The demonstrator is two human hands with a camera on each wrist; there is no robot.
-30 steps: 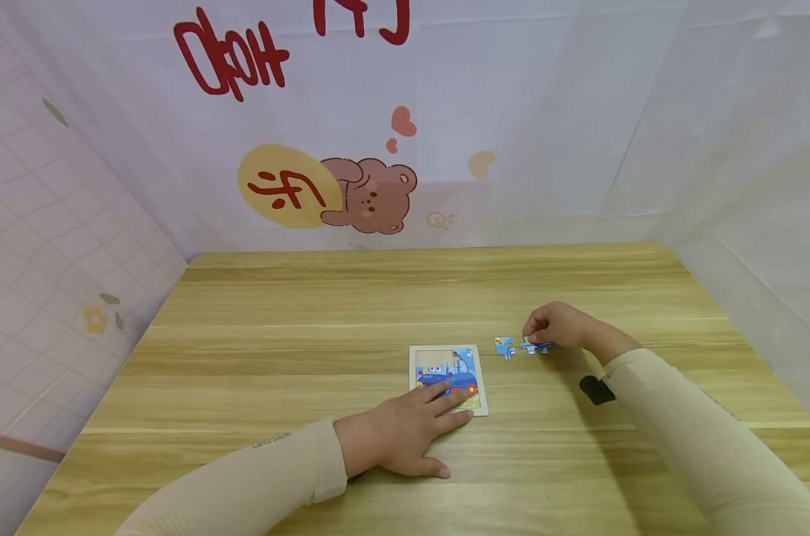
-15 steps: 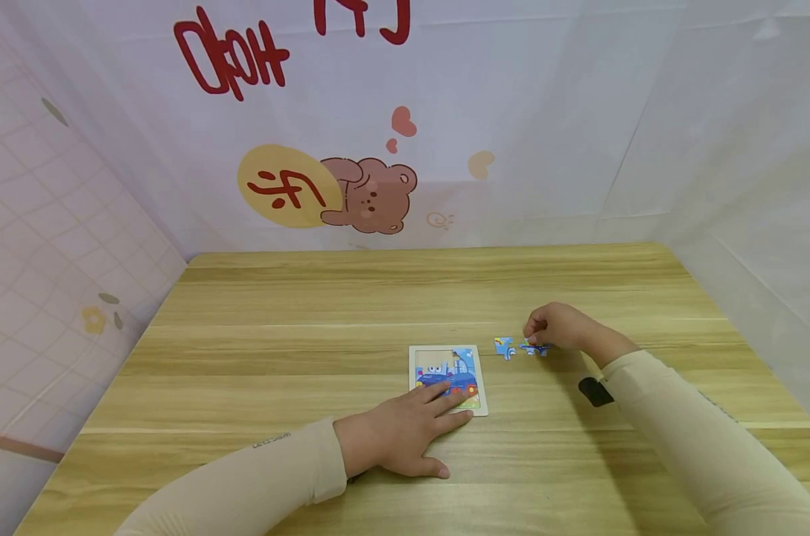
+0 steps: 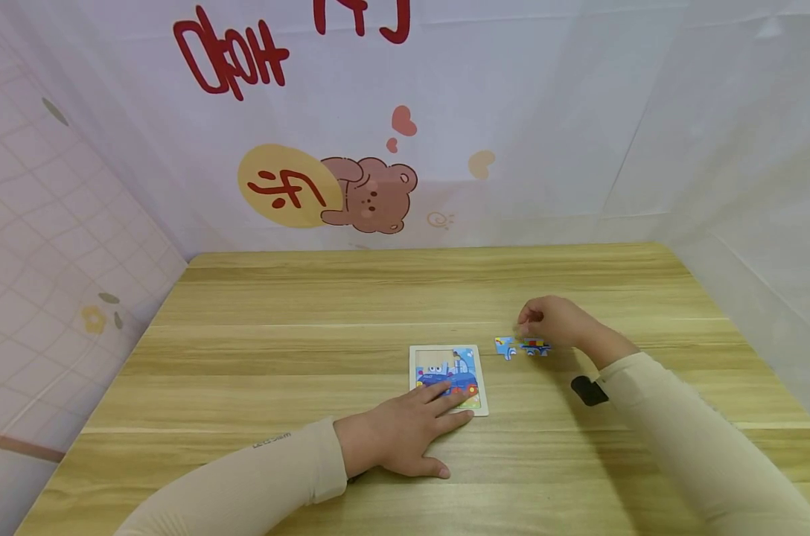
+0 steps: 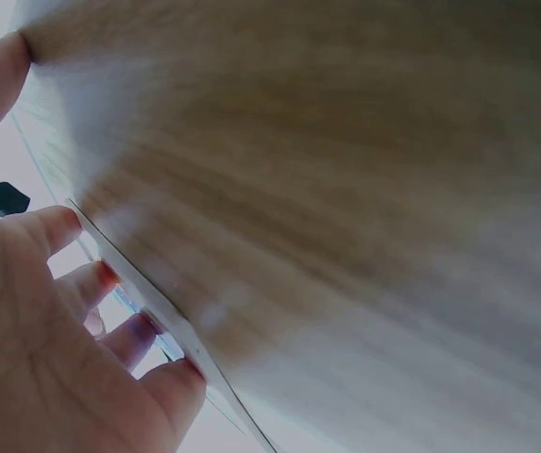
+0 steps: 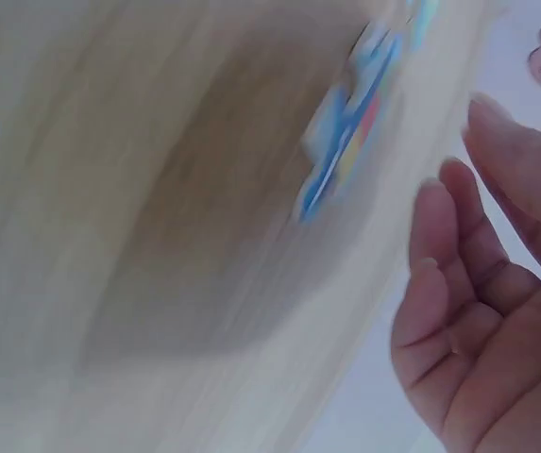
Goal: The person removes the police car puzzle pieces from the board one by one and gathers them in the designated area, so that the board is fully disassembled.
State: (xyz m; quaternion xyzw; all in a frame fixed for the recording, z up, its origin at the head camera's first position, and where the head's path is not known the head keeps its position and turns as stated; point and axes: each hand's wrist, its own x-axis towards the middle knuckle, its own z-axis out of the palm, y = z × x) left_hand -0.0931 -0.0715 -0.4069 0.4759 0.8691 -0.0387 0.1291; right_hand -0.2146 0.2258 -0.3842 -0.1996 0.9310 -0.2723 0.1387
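Observation:
My left hand [image 3: 405,432] lies spread over the lower part of a small framed jigsaw puzzle [image 3: 482,383], fingertips on its picture and pale frame. A blue cartoon vehicle with eyes shows in the tray, and its upper left is bare backing. In the left wrist view, the fingers [image 4: 177,385] press along the frame's edge [image 4: 180,326]. To the right on the table lie a blue puzzle piece [image 3: 504,347] and a second piece [image 3: 535,346] with red and yellow on it. Just above that second piece, my right hand [image 3: 557,321] hovers, its fingers loosely bent with nothing between them.
The wood-grain table [image 3: 298,320] meets a white curtain [image 3: 546,89] printed with a bear at the back. More curtain hangs at both sides. A black strap end [image 3: 589,390] sticks out below the right wrist.
My right hand has let go of the red-and-yellow puzzle piece and risen slightly up and left, so more of the piece shows. My left hand keeps its place on the puzzle.

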